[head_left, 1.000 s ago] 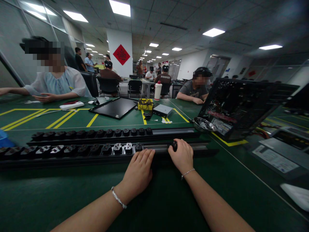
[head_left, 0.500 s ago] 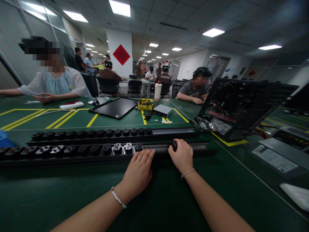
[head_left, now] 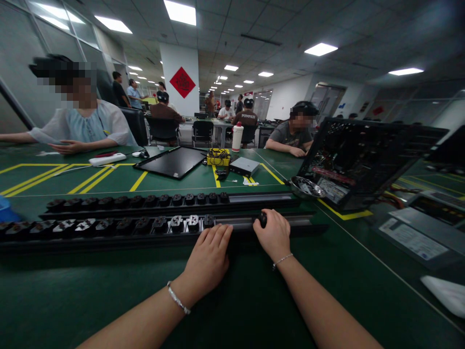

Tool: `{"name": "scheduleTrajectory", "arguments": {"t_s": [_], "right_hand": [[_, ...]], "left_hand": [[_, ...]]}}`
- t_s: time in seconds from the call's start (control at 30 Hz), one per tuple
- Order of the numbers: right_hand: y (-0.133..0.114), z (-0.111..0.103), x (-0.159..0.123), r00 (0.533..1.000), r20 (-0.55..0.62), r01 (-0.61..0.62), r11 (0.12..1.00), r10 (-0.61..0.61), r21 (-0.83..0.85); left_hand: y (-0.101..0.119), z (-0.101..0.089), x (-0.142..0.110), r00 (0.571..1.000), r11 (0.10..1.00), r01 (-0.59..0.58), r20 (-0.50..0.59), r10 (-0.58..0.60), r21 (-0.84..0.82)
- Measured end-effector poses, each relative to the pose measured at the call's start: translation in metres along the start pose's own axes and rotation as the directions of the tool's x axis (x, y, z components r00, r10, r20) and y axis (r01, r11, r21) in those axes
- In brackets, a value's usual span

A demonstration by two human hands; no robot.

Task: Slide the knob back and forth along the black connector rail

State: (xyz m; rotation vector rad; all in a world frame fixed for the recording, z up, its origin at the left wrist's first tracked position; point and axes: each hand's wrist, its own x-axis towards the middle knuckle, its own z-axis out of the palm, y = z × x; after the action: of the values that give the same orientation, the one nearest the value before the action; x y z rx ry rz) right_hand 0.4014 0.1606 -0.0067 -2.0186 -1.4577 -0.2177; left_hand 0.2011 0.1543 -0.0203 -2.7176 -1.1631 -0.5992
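A long black power track [head_left: 298,229] lies across the table in front of me. Several socket modules [head_left: 160,223], mostly black with a few silvery ones, sit in its left part. The fingers of my left hand [head_left: 209,254] lie close together over its near wall, just right of the last module; the thumb is mostly hidden. Above the bare right part of the channel, my right hand [head_left: 274,232] is closed on a small black rounded piece [head_left: 262,219]. The fingers cover most of that piece, so its kind is unclear. Behind runs a second track [head_left: 261,198], also partly filled with black modules [head_left: 177,199].
An opened computer case [head_left: 363,160] stands at the right, with a metal bowl [head_left: 307,188] beside it. Grey power supply units [head_left: 414,232] lie further right. Behind the tracks are a flat screen [head_left: 174,162], a yellow basket [head_left: 219,157] and a grey drive [head_left: 245,166]. Co-workers sit opposite.
Both of my hands, the small black piece and the tracks stay in place. At the left, a co-worker's arm has shifted outward.
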Motion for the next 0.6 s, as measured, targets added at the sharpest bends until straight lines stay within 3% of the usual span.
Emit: {"name": "scheduleTrajectory", "arguments": {"t_s": [0.6], "right_hand": [[0.0027, 0.0034, 0.0009, 0.999, -0.031, 0.023, 1.0, -0.023, -0.002]], "left_hand": [[-0.0005, 0.0045, -0.0017, 1.0, 1.0, -0.002, -0.014, 0.003, 0.013]]}}
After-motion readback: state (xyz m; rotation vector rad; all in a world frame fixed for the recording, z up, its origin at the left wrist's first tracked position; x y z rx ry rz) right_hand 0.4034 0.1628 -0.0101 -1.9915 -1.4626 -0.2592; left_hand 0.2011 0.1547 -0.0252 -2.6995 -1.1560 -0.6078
